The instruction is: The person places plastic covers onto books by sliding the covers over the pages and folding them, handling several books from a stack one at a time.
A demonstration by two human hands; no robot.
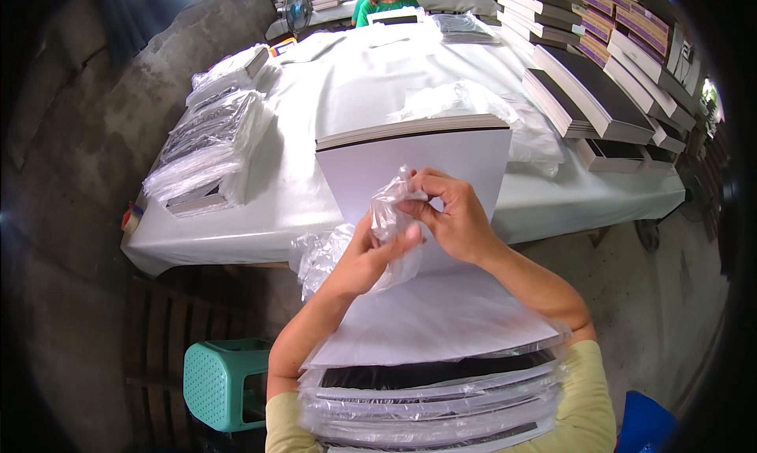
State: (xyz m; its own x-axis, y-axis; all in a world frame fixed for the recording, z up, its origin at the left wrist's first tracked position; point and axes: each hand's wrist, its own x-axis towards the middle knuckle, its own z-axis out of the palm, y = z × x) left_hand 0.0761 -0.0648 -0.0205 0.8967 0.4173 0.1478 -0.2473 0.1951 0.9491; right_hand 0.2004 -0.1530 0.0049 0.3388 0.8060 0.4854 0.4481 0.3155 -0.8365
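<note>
A crumpled clear plastic bag (pixel 389 208) is bunched up between my two hands, its loose end hanging to the left. My left hand (pixel 367 260) is closed around the lower part of the bag. The fingers of my right hand (pixel 453 212) pinch its upper edge. Just behind the hands, a stack of white boards (pixel 457 157) leans upright against the table edge, with a dark layer along its top. Close to my body rises a pile of flat boards in clear plastic (pixel 434 402), topped by a white surface.
A white-covered table (pixel 307 98) carries bagged boards (pixel 209 137) at left, loose plastic bags (pixel 465 98) in the middle and stacked dark-topped boards (pixel 599 90) at right. A green stool (pixel 217 382) stands at lower left, a blue object (pixel 645 421) at lower right. Another person (pixel 386 3) sits across.
</note>
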